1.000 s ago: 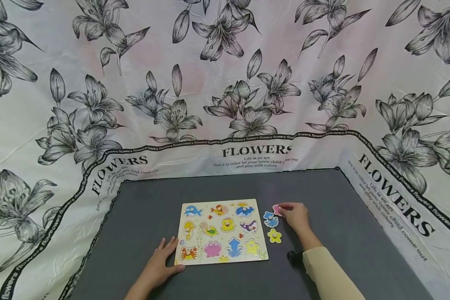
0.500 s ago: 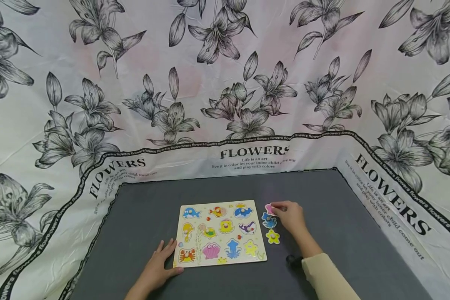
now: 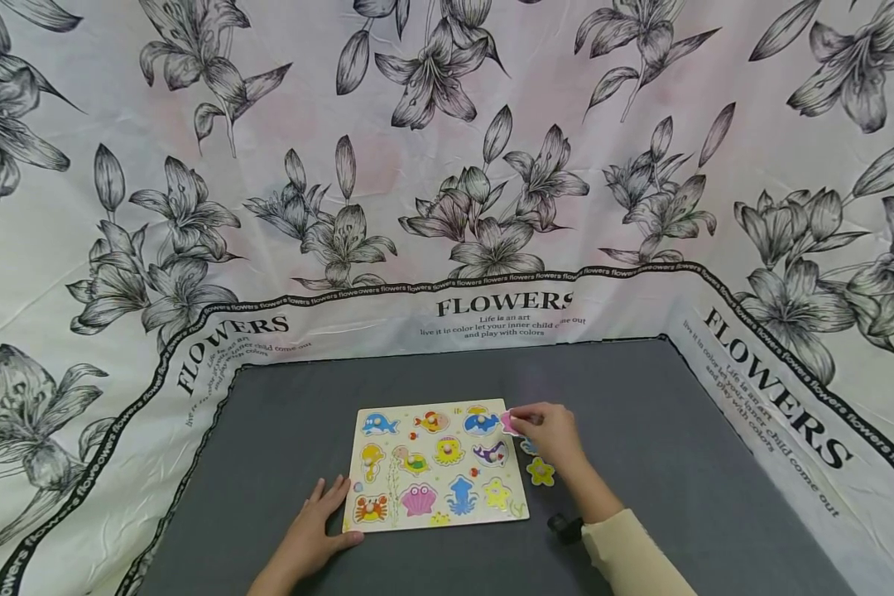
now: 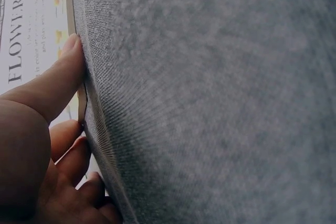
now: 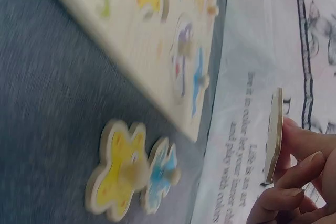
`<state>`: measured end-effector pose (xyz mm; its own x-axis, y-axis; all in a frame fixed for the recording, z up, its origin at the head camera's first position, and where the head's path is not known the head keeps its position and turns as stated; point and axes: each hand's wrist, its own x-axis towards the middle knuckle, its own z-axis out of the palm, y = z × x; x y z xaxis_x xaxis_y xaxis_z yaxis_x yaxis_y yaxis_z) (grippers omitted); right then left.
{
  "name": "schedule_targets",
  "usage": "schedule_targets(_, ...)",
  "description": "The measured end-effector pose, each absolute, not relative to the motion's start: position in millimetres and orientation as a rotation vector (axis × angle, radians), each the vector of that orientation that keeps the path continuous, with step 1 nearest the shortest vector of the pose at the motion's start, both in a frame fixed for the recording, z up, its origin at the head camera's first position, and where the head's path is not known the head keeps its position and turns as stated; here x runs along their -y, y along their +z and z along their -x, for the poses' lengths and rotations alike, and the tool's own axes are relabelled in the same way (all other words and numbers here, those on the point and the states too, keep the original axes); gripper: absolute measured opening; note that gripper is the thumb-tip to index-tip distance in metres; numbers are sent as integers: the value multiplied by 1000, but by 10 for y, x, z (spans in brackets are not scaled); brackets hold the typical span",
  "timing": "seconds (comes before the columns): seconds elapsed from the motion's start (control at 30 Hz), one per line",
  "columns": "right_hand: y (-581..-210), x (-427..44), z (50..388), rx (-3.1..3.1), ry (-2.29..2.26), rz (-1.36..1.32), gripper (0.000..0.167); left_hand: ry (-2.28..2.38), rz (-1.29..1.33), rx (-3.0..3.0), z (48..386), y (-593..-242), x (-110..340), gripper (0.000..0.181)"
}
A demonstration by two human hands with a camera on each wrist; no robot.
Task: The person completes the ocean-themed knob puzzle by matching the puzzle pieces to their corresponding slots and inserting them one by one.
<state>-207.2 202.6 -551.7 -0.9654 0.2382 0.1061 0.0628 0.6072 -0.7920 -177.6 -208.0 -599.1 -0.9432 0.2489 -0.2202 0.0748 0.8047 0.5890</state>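
A wooden peg puzzle board (image 3: 441, 476) with sea-animal pictures lies on the dark grey table. At its lower left corner, my left hand (image 3: 313, 521) rests with fingers spread against the left edge and thumb along the near edge; the left wrist view shows the thumb (image 4: 60, 80) against the board's side. My right hand (image 3: 555, 434) pinches a pink puzzle piece (image 3: 509, 423) by the board's upper right edge. The right wrist view shows this piece (image 5: 275, 135) edge-on, raised off the table. A yellow star piece (image 3: 540, 472) and a blue piece (image 5: 160, 177), partly hidden in the head view, lie right of the board.
A white cloth printed with black flowers (image 3: 492, 240) hangs around the back and sides of the table (image 3: 305, 389). A black object (image 3: 564, 528) sits at the right wrist by the sleeve. Several knobbed pieces sit in the board.
My right hand has moved left with the pink piece, from beyond the blue piece to the board's right edge. The left hand stays at the board's corner.
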Motion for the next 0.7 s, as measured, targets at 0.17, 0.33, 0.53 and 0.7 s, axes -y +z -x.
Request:
schedule_targets(0.17, -5472, -1825, 2029, 2620, 1339, 177, 13, 878, -254, -2701, 1772, -5991, 2085, 99)
schedule_targets(0.33, -5432, -1629, 1999, 2627, 1341, 75, 11, 883, -254, -2698, 1774, -5999, 2090, 100)
schedule_targets(0.53, -5394, -1468, 1995, 2626, 1364, -51, 9, 879, -254, -2698, 1791, -6027, 2087, 100)
schedule_targets(0.7, -5414, -1359, 1974, 2652, 1385, -134, 9, 887, -255, -2690, 1787, -6032, 2092, 100)
